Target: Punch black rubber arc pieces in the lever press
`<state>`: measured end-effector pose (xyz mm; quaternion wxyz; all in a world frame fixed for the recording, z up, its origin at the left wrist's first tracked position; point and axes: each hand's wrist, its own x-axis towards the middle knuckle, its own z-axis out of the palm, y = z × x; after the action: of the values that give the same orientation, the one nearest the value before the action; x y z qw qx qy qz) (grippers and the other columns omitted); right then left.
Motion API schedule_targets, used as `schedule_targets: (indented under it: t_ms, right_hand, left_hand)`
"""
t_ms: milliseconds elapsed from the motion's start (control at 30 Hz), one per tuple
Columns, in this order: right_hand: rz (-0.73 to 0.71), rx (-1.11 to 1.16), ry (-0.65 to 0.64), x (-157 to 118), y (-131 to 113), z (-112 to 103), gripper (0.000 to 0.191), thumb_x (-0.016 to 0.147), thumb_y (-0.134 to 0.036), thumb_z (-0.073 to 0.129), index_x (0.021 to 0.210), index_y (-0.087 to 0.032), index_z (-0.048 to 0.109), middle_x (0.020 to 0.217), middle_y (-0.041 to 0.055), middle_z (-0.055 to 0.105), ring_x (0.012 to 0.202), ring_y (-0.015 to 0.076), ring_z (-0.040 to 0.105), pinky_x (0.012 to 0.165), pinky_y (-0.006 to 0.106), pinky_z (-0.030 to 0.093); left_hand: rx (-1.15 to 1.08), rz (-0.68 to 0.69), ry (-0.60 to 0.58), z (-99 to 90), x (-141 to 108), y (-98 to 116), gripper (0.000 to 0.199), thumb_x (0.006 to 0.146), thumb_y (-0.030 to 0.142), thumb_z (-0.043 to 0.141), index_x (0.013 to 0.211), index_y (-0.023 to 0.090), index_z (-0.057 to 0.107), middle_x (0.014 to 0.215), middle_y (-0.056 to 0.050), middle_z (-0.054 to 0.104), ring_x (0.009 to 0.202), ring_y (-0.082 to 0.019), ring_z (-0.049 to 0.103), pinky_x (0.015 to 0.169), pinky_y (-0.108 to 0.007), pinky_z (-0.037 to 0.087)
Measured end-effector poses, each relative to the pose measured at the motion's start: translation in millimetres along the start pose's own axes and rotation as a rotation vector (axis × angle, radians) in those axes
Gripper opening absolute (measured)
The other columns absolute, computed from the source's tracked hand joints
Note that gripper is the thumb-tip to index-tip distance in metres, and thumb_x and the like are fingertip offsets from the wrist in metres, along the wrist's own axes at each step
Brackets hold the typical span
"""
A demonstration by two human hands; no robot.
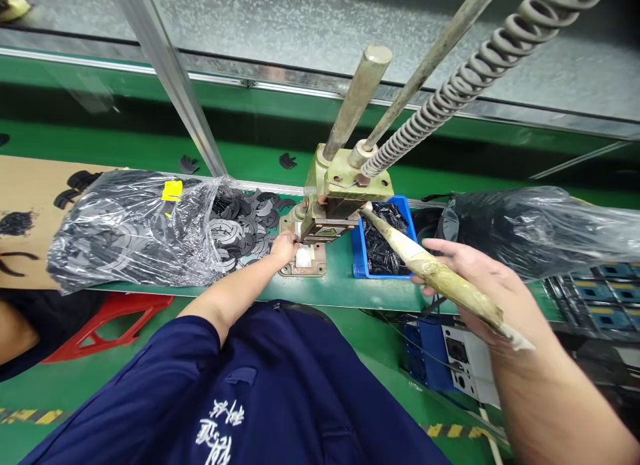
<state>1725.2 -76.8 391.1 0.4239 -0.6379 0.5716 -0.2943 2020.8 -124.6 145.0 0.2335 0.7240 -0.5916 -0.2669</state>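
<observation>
My left hand (285,247) is at the left side of a hand press (327,228), close under its head. Its fingers are pinched together; whatever they hold is hidden. A lever (433,268) wrapped in worn, yellowish tape slants from the press toward me. Behind it, my right hand (467,268) is open, fingers stretched out and apart, with the lever crossing the palm and seeming to touch it. The press base (303,268) carries a pale plate. Left of the press lie many flat, dark curved pieces (250,225), spilling from a clear plastic bag (135,231).
A blue bin (360,255) of small black parts stands right of the press. Another filled plastic bag (525,228) lies farther right. A coil spring (465,81) and rods rise above the press. Another person's arm (15,328) shows at left, near a red stool (113,325).
</observation>
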Motion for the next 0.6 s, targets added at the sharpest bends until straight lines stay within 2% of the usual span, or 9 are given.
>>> schedule_targets:
  t_ms: [67, 133, 233, 300, 367, 467, 533, 600]
  right_hand:
    - [0.084, 0.116, -0.132, -3.3, -25.3, -1.2, 0.059, 0.070, -0.068, 0.060, 0.111, -0.026, 0.065, 0.092, 0.0160, 0.071, 0.067, 0.0266, 0.069, 0.049, 0.040, 0.055]
    - [0.139, 0.159, -0.222, -1.6, -44.2, 2.0, 0.062, 0.061, -0.065, 0.070, 0.109, -0.026, 0.066, 0.096, 0.0171, 0.071, 0.070, 0.0279, 0.069, 0.046, 0.038, 0.054]
    - [0.236, 0.156, -0.264, 4.8, -59.9, 7.4, 0.061, 0.052, -0.049, 0.078, 0.106, -0.024, 0.067, 0.093, 0.0151, 0.071, 0.068, 0.0270, 0.069, 0.043, 0.035, 0.053]
    - [0.287, 0.153, -0.278, 7.2, -62.2, 9.7, 0.055, 0.051, -0.040, 0.078, 0.102, -0.022, 0.067, 0.090, 0.0138, 0.071, 0.066, 0.0266, 0.068, 0.042, 0.034, 0.053]
    - [0.270, 0.154, -0.318, 5.9, -57.4, 12.7, 0.051, 0.054, -0.032, 0.075, 0.103, -0.022, 0.065, 0.088, 0.0118, 0.070, 0.064, 0.0251, 0.068, 0.041, 0.033, 0.053]
    - [0.224, 0.134, -0.389, -0.5, -36.3, 24.4, 0.049, 0.057, -0.021, 0.068, 0.105, -0.024, 0.058, 0.082, 0.0055, 0.067, 0.059, 0.0214, 0.067, 0.039, 0.029, 0.051]
    - [0.255, 0.099, -0.356, -4.7, -14.8, 37.9, 0.043, 0.057, -0.016, 0.061, 0.099, -0.024, 0.054, 0.076, 0.0012, 0.064, 0.057, 0.0192, 0.065, 0.039, 0.027, 0.050]
    - [0.250, 0.013, -0.269, -7.3, 9.8, 54.2, 0.036, 0.057, -0.016, 0.055, 0.093, -0.024, 0.051, 0.070, -0.0014, 0.062, 0.054, 0.0176, 0.063, 0.041, 0.026, 0.048]
  left_hand:
    - [-0.012, -0.014, 0.002, 0.4, -0.1, 2.2, 0.019, 0.080, 0.025, 0.065, 0.095, 0.014, 0.070, 0.104, -0.011, 0.064, 0.102, -0.021, 0.059, 0.091, -0.028, 0.045]
    - [-0.038, -0.043, 0.003, -1.6, -0.2, 5.2, 0.017, 0.078, 0.023, 0.066, 0.091, 0.014, 0.070, 0.104, -0.011, 0.065, 0.100, -0.021, 0.060, 0.089, -0.028, 0.046]
    - [-0.072, -0.132, -0.035, -6.9, 1.1, 10.4, 0.013, 0.074, 0.023, 0.069, 0.084, 0.015, 0.072, 0.099, -0.010, 0.068, 0.093, -0.021, 0.063, 0.083, -0.025, 0.048]
    - [-0.077, -0.165, -0.078, -9.6, 2.7, 12.7, 0.013, 0.072, 0.024, 0.071, 0.082, 0.016, 0.073, 0.092, -0.009, 0.070, 0.089, -0.020, 0.065, 0.080, -0.024, 0.048]
    - [-0.076, -0.175, -0.097, -10.2, 4.2, 13.2, 0.013, 0.071, 0.024, 0.072, 0.081, 0.017, 0.073, 0.088, -0.007, 0.071, 0.087, -0.020, 0.065, 0.078, -0.023, 0.048]
    - [-0.070, -0.175, -0.086, -7.8, 5.5, 11.1, 0.014, 0.071, 0.024, 0.071, 0.082, 0.016, 0.074, 0.087, -0.008, 0.072, 0.088, -0.020, 0.066, 0.079, -0.023, 0.048]
    - [-0.064, -0.167, -0.076, -5.6, 5.8, 9.1, 0.014, 0.072, 0.024, 0.071, 0.083, 0.015, 0.074, 0.088, -0.009, 0.071, 0.089, -0.021, 0.066, 0.079, -0.024, 0.048]
    - [-0.059, -0.154, -0.072, -4.0, 6.4, 7.5, 0.014, 0.072, 0.022, 0.070, 0.083, 0.015, 0.074, 0.090, -0.010, 0.071, 0.089, -0.021, 0.066, 0.080, -0.024, 0.047]
